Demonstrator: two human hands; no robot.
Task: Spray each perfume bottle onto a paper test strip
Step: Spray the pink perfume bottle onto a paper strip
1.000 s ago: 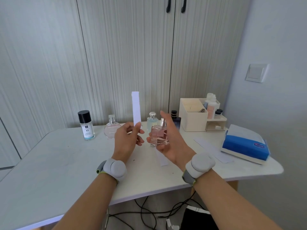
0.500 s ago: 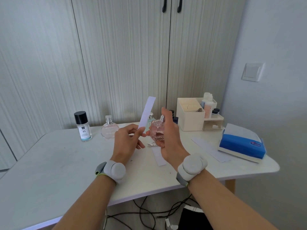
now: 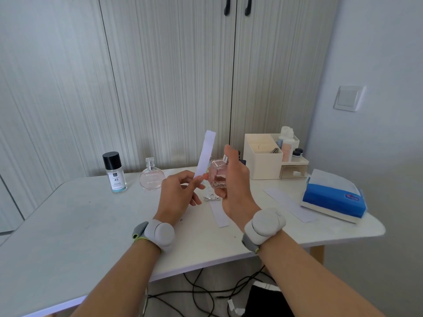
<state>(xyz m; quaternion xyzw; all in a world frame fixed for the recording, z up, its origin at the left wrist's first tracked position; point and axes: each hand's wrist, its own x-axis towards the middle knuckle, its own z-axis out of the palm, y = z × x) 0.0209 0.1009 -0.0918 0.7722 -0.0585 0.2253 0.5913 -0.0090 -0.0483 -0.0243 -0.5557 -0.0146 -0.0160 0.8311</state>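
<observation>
At the centre of the frame the right hand [image 3: 233, 191] is wrapped around a square pink perfume bottle [image 3: 218, 176], its fingers closed on the glass and the forefinger raised over the silver sprayer on top, while the left hand [image 3: 177, 195] pinches the lower end of a white paper test strip [image 3: 205, 156] between thumb and fingers, just left of the bottle. The strip leans toward the upper right, its top end above the bottle's neck. Three bottles can be counted clearly: the pink one in hand, a round pale-pink bottle [image 3: 151, 178] standing on the bench [image 3: 80, 225] left of centre, and a clear bottle with a black cap [image 3: 114, 172] further left (a dark object behind the right hand may be another, but it is mostly hidden). Three paper strips show: the held one, a second strip [image 3: 219, 213] lying flat on the bench below the hands, and a third strip [image 3: 289, 204] lying right of centre, next to a blue tissue pack [image 3: 333, 197]. A small silvery cap [image 3: 211, 198] rests on the bench under the hands. A cream organiser [image 3: 263, 161] stands at the back right. Compared with a second ago, the strip has tipped from upright to slanting toward the bottle, and the bottle has been raised closer to it; half a second ago the pose was already nearly the same.
</observation>
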